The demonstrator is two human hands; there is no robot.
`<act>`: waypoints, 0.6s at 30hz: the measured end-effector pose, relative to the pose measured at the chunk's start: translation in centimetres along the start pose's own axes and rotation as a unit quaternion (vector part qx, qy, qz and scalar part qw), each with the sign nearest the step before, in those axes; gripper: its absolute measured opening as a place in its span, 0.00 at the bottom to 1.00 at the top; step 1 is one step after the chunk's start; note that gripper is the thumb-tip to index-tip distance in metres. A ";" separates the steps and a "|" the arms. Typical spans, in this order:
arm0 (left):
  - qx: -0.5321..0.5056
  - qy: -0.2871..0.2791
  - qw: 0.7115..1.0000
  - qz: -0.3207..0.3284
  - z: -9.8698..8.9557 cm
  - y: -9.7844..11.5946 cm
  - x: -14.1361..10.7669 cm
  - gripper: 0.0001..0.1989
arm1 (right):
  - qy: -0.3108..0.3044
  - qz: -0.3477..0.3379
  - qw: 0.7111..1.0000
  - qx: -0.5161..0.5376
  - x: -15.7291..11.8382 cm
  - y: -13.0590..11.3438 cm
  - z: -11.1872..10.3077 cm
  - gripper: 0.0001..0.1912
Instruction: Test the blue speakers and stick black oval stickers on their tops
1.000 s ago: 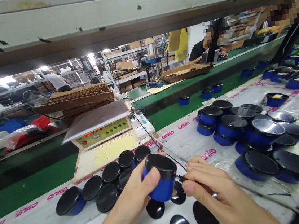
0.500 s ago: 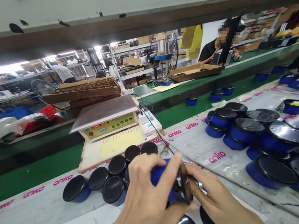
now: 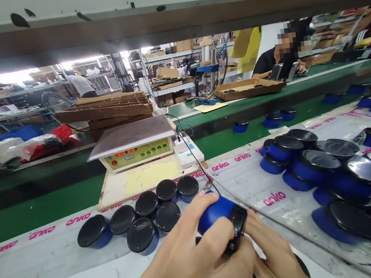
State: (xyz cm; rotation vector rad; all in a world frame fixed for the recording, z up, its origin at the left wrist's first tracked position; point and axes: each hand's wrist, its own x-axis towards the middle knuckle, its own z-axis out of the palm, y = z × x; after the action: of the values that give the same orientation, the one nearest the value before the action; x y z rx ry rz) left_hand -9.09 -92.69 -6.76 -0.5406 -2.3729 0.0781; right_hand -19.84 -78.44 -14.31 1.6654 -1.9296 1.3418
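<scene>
A blue round device (image 3: 217, 214) with a black side panel marked ON and OFF is held low in the middle of the head view. A small red light shows on the panel. My left hand (image 3: 199, 250) is wrapped round it, fingers over its side. Against the device's right side is my right hand (image 3: 270, 252), fingers bent, its fingertips partly hidden behind the device. Several blue devices with glossy black tops (image 3: 142, 234) stand just left of my hands. Black oval pieces on a white sheet (image 3: 121, 277) lie at the lower left and partly beneath my hands.
A control box (image 3: 136, 154) with lit indicators stands behind the devices, beside a white power strip (image 3: 189, 152). Many more blue devices (image 3: 320, 163) are piled at the right. Beyond runs a green conveyor (image 3: 219, 141). A person (image 3: 267, 61) sits across it near a cardboard tray (image 3: 247, 88).
The device has turned, showing more of its blue side, and its panel now shows a red light. My left fingers have shifted across it; both hands have moved slightly right.
</scene>
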 end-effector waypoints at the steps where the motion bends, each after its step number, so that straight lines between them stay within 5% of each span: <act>1: -0.010 0.001 1.000 -0.011 0.0 -0.1 -0.1 0.11 | 0.000 -0.001 1.000 -0.002 0.0 0.0 0.0 0.07; 12: -0.054 0.002 0.998 -0.028 0.5 -0.4 -0.8 0.13 | 0.000 0.010 1.000 -0.002 -0.8 0.1 -0.2 0.08; 18: -0.048 -0.177 0.972 -0.144 1.5 0.5 -2.0 0.31 | -0.119 -0.048 0.990 -0.058 -2.3 1.0 -0.7 0.09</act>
State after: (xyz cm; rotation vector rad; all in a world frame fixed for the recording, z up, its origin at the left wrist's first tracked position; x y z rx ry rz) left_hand -8.53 -92.90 -9.23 -0.2352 -2.7921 -0.0790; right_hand -20.27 -76.51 -16.00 1.9056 -1.9812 1.0160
